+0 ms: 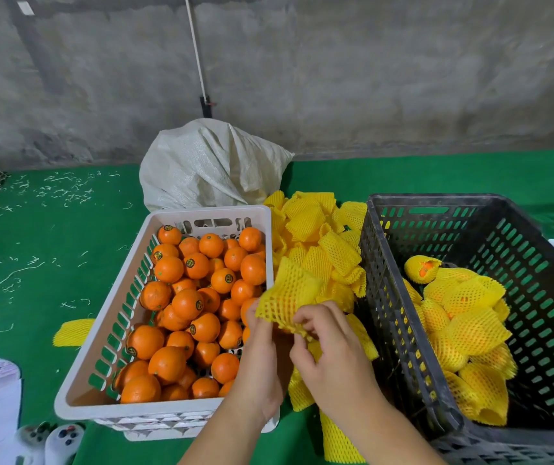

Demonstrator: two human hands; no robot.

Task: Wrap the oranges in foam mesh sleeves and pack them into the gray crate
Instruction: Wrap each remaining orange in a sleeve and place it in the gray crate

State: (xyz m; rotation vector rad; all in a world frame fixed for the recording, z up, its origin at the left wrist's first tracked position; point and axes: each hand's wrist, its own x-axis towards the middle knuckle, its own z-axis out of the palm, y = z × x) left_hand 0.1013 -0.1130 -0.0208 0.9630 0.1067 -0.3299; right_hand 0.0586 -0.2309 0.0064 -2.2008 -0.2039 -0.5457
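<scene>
Head view: both hands meet over the gap between the two crates, working one yellow foam mesh sleeve (287,298). The left hand (262,357) pinches the sleeve's near left edge with fingers and thumb curled onto it, and the right hand (329,357) grips the near right edge, its fingers (305,318) hooked into the mesh. Orange shows faintly through the netting, so an orange seems to sit inside or just at the mouth, though the hands and foam hide most of it.

The step in hand looks like the wrapping itself: stretching the sleeve over a fruit. The sleeve stands up and away from the fingers, its far end flaring above them, while the gripped end lies right at the fingertips.

The white crate (108,330) on the left holds the loose oranges (186,303), unwrapped and many. A heap of spare sleeves (322,236) lies between the crates. The gray crate (403,330) on the right already holds a pile of wrapped oranges (463,323) along its floor, with much room left.

Next, I judge, the sleeve needs pulling fully down round the fruit, then a carry to the right, over the gray crate's near wall, to set it among the wrapped ones.
</scene>
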